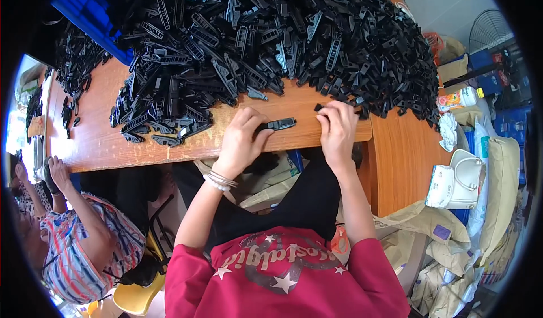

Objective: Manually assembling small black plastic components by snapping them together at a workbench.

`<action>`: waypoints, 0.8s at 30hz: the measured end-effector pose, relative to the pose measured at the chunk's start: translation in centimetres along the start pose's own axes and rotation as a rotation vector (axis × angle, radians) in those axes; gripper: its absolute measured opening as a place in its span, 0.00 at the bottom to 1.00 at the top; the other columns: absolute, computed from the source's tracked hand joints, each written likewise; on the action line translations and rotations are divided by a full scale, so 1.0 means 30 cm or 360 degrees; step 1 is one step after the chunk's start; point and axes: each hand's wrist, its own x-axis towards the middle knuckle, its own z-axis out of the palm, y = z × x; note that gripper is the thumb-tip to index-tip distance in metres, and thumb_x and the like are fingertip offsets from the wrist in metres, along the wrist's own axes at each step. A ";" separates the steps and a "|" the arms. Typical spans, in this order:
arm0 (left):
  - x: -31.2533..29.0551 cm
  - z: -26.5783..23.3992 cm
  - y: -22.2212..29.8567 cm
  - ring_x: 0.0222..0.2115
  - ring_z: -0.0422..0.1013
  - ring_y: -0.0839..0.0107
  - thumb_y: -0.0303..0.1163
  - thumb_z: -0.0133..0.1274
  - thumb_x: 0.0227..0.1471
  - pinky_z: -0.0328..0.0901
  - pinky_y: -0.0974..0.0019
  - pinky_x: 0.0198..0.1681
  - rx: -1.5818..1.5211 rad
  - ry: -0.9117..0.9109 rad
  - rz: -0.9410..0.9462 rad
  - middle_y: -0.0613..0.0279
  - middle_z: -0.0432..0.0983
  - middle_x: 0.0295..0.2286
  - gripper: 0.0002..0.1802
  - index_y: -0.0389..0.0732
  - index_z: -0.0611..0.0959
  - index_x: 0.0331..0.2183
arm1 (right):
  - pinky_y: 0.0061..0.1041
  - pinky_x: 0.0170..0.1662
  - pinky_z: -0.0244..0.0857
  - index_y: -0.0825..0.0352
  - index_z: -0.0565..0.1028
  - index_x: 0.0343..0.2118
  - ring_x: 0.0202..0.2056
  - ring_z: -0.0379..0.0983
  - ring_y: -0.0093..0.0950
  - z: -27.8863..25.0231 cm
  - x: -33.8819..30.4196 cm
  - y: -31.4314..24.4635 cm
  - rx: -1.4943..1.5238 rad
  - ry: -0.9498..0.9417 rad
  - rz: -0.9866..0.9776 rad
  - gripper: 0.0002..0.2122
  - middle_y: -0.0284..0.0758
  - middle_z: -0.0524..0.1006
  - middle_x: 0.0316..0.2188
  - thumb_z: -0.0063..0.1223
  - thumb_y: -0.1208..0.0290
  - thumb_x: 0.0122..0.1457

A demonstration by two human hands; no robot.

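My left hand (241,138), with light bracelets at the wrist, pinches one end of a long black plastic part (281,124). The part lies nearly level just over the table's near edge and points toward my right. A hand's width away, my right hand (339,132) is closed, with a small black plastic piece (318,107) showing at its fingertips. The two parts are apart. Beyond both hands rises a large heap of black plastic parts (243,41), longer ones on the left and smaller ones (384,52) on the right.
The wooden table (102,125) curves round to my right. A blue bin (93,18) stands at far left. To the right are a white bag (452,185), a bottle (461,99) and crumpled tissue (448,131). Another person (93,233) sits at left by a yellow stool (136,295).
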 end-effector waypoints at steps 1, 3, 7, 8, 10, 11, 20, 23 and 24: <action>-0.007 -0.015 -0.002 0.33 0.71 0.57 0.22 0.63 0.42 0.66 0.62 0.38 -0.0066 -0.0028 -0.0078 0.56 0.73 0.30 0.11 0.33 0.81 0.33 | 0.33 0.42 0.58 0.66 0.74 0.32 0.39 0.69 0.36 0.022 0.001 -0.010 0.0062 -0.0009 -0.0024 0.06 0.35 0.74 0.36 0.59 0.80 0.52; -0.018 -0.024 -0.003 0.34 0.71 0.58 0.22 0.63 0.43 0.66 0.63 0.38 -0.0086 -0.0047 -0.0085 0.56 0.73 0.31 0.11 0.33 0.82 0.33 | 0.34 0.44 0.58 0.66 0.73 0.35 0.40 0.69 0.37 0.049 -0.012 -0.050 0.0164 -0.0080 0.0040 0.08 0.36 0.74 0.37 0.59 0.81 0.52; -0.030 -0.034 -0.019 0.35 0.71 0.59 0.23 0.64 0.42 0.66 0.63 0.39 -0.0108 -0.0091 -0.0094 0.58 0.74 0.32 0.12 0.34 0.83 0.33 | 0.21 0.32 0.60 0.68 0.73 0.43 0.29 0.68 0.21 0.048 -0.017 -0.108 0.0941 -0.0166 0.0450 0.06 0.33 0.71 0.34 0.49 0.77 0.64; -0.027 -0.035 -0.018 0.35 0.71 0.59 0.23 0.64 0.42 0.66 0.63 0.39 -0.0109 -0.0089 -0.0098 0.58 0.74 0.32 0.12 0.34 0.83 0.33 | 0.14 0.24 0.55 0.68 0.73 0.46 0.23 0.61 0.14 0.050 -0.024 -0.122 0.1247 -0.0158 0.0619 0.09 0.28 0.68 0.27 0.40 0.72 0.69; -0.020 -0.040 -0.014 0.35 0.71 0.59 0.23 0.63 0.42 0.66 0.63 0.40 -0.0119 -0.0133 -0.0071 0.58 0.74 0.32 0.12 0.34 0.83 0.34 | 0.14 0.22 0.53 0.68 0.72 0.46 0.19 0.57 0.13 0.001 -0.007 -0.124 0.1540 -0.0494 0.0984 0.11 0.26 0.66 0.21 0.37 0.70 0.71; -0.022 -0.042 -0.016 0.35 0.71 0.59 0.23 0.63 0.42 0.66 0.63 0.40 -0.0116 -0.0131 -0.0079 0.58 0.74 0.32 0.12 0.34 0.83 0.34 | 0.14 0.20 0.51 0.69 0.73 0.45 0.17 0.56 0.13 0.007 -0.004 -0.132 0.1489 -0.0483 0.0998 0.12 0.25 0.64 0.17 0.37 0.70 0.71; -0.023 -0.046 -0.015 0.34 0.68 0.60 0.22 0.62 0.42 0.65 0.62 0.39 -0.0130 -0.0151 -0.0052 0.59 0.75 0.32 0.11 0.35 0.83 0.34 | 0.21 0.30 0.64 0.73 0.80 0.40 0.26 0.67 0.21 -0.015 0.015 -0.054 0.1188 -0.0826 0.0490 0.12 0.33 0.72 0.28 0.63 0.82 0.51; -0.018 -0.048 -0.007 0.34 0.69 0.60 0.22 0.62 0.42 0.65 0.62 0.39 -0.0122 -0.0160 -0.0020 0.59 0.75 0.32 0.12 0.35 0.84 0.34 | 0.22 0.32 0.65 0.72 0.81 0.39 0.28 0.69 0.24 0.017 0.015 -0.049 0.1091 -0.0677 0.0133 0.12 0.33 0.73 0.30 0.63 0.83 0.49; -0.018 -0.044 0.000 0.34 0.69 0.60 0.22 0.62 0.42 0.66 0.62 0.39 -0.0123 -0.0183 0.0001 0.58 0.75 0.32 0.12 0.35 0.84 0.34 | 0.21 0.33 0.65 0.71 0.81 0.40 0.30 0.70 0.24 0.026 0.016 -0.057 0.1033 -0.0610 -0.0061 0.13 0.33 0.73 0.30 0.63 0.84 0.49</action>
